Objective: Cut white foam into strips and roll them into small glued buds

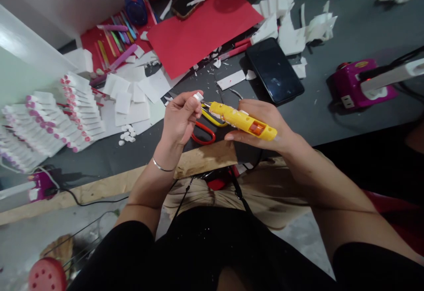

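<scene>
Between the thumb and fingers of my left hand (182,116) is a small white piece (198,96), its exact kind too small to make out. My right hand (265,116) is wrapped round a yellow hot glue gun (243,121), whose metal nozzle points left and sits right by the white piece. Whether nozzle and piece touch, I cannot tell. Under both hands lie scissors (203,140) with red and yellow handles, their blades partly hidden by my left hand. Small white discs (127,135) lie in a pile to the left of my left hand.
Rows of white rolled pieces with pink ends (79,110) stand at left. Red sheets (202,30), white paper squares (124,101) and coloured sticks (117,39) lie behind. A black phone (274,70) is right of centre. Purple power adapters (359,83) with cables sit at the sides.
</scene>
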{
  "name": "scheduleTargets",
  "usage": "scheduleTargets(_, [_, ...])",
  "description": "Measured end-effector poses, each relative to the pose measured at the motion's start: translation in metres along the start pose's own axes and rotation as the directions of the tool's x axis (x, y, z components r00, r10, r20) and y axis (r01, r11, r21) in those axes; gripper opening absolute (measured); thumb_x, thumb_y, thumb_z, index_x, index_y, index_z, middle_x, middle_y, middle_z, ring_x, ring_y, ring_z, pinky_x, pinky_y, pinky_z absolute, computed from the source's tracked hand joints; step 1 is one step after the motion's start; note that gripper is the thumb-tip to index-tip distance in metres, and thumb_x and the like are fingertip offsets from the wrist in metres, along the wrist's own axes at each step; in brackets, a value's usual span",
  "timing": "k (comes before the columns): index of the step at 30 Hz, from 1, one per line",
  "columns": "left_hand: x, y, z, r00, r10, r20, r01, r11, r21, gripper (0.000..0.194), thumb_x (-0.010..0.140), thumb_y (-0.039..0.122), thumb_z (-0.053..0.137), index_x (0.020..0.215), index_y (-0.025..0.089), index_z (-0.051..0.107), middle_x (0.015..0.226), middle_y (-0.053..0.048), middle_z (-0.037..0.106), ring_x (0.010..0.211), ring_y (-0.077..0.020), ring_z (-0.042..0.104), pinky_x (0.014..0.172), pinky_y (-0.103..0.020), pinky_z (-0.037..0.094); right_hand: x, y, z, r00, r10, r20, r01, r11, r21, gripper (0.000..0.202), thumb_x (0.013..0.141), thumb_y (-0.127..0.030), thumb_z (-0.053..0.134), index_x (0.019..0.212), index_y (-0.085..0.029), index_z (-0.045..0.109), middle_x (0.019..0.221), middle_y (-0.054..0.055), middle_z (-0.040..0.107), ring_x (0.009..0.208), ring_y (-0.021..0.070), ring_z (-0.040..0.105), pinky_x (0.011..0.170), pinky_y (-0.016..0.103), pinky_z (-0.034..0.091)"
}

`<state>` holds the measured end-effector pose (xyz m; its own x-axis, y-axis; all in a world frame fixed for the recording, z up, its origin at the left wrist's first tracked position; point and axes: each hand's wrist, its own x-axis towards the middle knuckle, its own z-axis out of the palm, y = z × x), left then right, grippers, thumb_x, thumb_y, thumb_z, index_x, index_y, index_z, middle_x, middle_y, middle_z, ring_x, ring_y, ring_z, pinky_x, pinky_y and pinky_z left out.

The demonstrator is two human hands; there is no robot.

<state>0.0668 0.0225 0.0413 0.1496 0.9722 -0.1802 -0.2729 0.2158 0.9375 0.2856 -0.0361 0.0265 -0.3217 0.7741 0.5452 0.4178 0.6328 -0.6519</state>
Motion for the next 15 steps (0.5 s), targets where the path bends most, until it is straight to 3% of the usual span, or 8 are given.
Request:
scheduleTargets(11, [-0.0007, 0.0029, 0.0014, 0.995, -0.095, 0.044, 0.097, 0.994, -0.043, 0.031, 0.074, 0.041, 0.100, 0.071, 0.022, 0.076, 0.067, 0.004, 0.065, 0.054, -0.0035, 0.055, 0.050, -0.016, 0.048, 0.0001, -0.0007, 0.0016, 1.000, 0.006, -0.015, -0.006, 1.000, 0.021, 0.056, 0.098, -0.069, 0.069, 0.076, -0.025, 0.044, 0.069, -0.004, 0.043, 0.064, 0.0144, 0.043, 0.060, 0.031, 0.033])
scheduleTargets(15, [-0.0018, 0.0023, 0.0014, 0.986, -0.140, 0.091, 0.148, 0.985, -0.087, 0.031, 0.078, 0.044, 0.097, 0.073, 0.022, 0.076, 0.063, 0.005, 0.058, 0.056, -0.0039, 0.054, 0.052, -0.016, 0.049, -0.0003, -0.0004, 0.0033, 0.999, -0.035, -0.028, 0.035, 0.999, -0.024, 0.053, 0.099, -0.067, 0.069, 0.078, -0.025, 0.044, 0.070, -0.004, 0.044, 0.065, 0.0147, 0.043, 0.061, 0.031, 0.032])
